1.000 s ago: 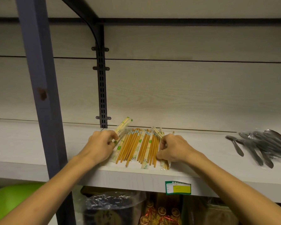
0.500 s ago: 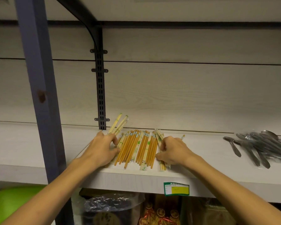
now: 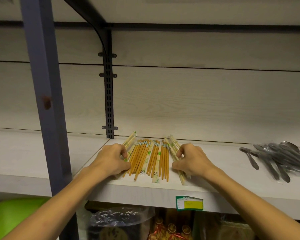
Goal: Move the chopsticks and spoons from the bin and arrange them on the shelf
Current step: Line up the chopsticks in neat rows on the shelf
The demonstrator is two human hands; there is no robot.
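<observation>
The chopsticks (image 3: 149, 158) already lie in a row on the shelf (image 3: 42, 163), with the spoons (image 3: 277, 160) piled well to their right. The left hand (image 3: 111, 160) and right hand (image 3: 192, 160) bracket the row, curled fingers pinching its outer pairs; only straightening appears left.

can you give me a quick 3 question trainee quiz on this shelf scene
1. True or false: the spoons lie to the left of the chopsticks.
2. Multiple choice: where do both hands work? A) on the spoons B) at the two sides of the chopsticks C) on the price tag
3. Fill in: the chopsticks lie on the ____.

Key
1. False: the spoons lie to the right.
2. B: the left hand is at the row's left side, the right hand at its right side.
3. shelf
</observation>
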